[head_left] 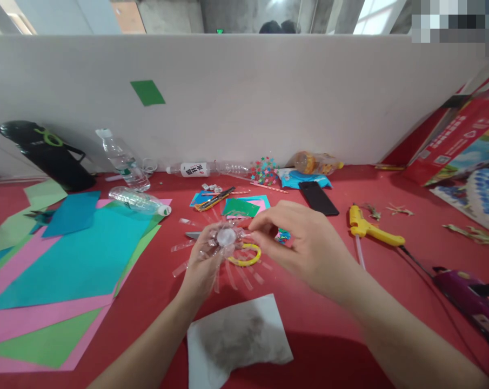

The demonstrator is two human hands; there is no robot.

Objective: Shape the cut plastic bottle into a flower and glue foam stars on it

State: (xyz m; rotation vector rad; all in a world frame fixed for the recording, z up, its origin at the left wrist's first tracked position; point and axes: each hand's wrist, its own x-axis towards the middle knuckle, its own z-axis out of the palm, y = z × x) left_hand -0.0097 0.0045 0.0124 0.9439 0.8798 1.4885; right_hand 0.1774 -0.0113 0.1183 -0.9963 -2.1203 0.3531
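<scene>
Over the yellow-handled metal scissors point(246, 263), the person's left hand point(203, 253) cradles the round centre of a clear, strip-fringed plastic piece point(226, 237), the right hand point(300, 243) pinching one strip; likely light, springy and slippery, it seems best gripped at that stiffer middle.

Cut btl point(226, 237): glossy plas.

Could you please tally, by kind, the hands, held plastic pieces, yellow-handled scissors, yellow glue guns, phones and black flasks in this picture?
Hands: 2 (left hand, right hand)
Clear plastic piece: 1
Yellow-handled scissors: 1
Yellow glue gun: 1
Phone: 1
Black flask: 1
Total: 7
</scene>
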